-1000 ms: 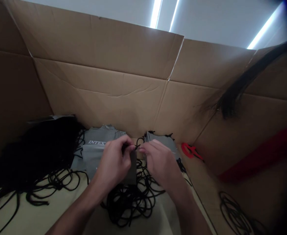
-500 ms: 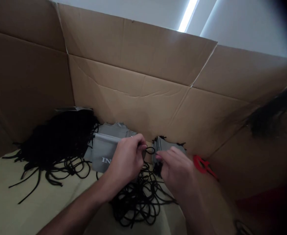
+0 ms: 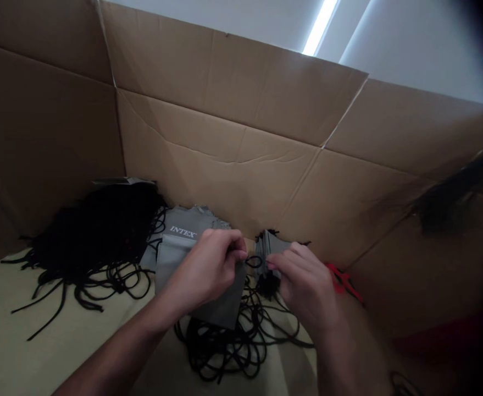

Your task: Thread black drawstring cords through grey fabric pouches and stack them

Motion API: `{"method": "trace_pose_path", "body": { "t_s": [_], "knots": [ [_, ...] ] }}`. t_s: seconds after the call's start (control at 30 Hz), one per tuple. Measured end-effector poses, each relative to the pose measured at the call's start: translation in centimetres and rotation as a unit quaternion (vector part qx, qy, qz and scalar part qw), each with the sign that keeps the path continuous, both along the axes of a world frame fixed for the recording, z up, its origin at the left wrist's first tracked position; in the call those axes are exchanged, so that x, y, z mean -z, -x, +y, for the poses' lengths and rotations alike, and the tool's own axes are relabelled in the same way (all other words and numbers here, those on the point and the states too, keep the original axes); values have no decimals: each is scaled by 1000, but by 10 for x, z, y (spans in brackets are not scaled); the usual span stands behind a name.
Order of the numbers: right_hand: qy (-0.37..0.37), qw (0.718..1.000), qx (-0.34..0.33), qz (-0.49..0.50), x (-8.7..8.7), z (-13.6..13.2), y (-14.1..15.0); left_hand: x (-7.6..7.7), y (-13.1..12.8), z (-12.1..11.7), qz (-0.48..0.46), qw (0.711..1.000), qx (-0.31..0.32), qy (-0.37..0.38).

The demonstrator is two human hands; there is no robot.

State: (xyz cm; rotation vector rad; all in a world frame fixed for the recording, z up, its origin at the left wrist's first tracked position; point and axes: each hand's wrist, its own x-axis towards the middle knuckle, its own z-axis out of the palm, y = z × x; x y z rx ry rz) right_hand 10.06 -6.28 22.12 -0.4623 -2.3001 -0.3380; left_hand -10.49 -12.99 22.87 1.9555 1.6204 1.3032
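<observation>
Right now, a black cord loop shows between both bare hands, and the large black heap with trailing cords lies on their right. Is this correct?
Wrong side: the head view shows the large black heap left of the left hand. The black cord loop between that and the right hand is correct.

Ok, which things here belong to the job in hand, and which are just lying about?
Part of the job, it seems:
grey pouch, at the left hand
black cord loop, between both hands
tangled black cords below
grey stack marked INTEX
black pile at left, perhaps

Apparently just lying about:
red object, partly hidden by the right hand
dark red material, far right
</observation>
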Motion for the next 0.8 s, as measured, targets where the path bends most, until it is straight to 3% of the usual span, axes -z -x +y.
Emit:
{"method": "trace_pose_path", "body": {
  "t_s": [0.2, 0.33, 0.5, 0.67, 0.73, 0.8],
  "knots": [
    [24, 999, 20, 11, 10, -8, 23, 11, -14, 5, -15, 999, -15, -26],
    [169, 985, 14, 9, -5, -13, 12, 7, -14, 4, 9, 1000, 4, -19],
    [379, 922, 23, 80, -16, -3, -29, -7, -14, -14, 13, 990, 143, 7],
    [420, 888, 58, 179, -3, 22, -44, -15, -16, -30, 17, 951, 308, 25],
    [451, 873, 28, 182, -4, 25, -40, -14, -16, -29, 16, 942, 334, 34],
    [471, 861, -3, 190, -8, 22, -34, -12, -17, -24, 9, 952, 307, 14]
  ]
}}
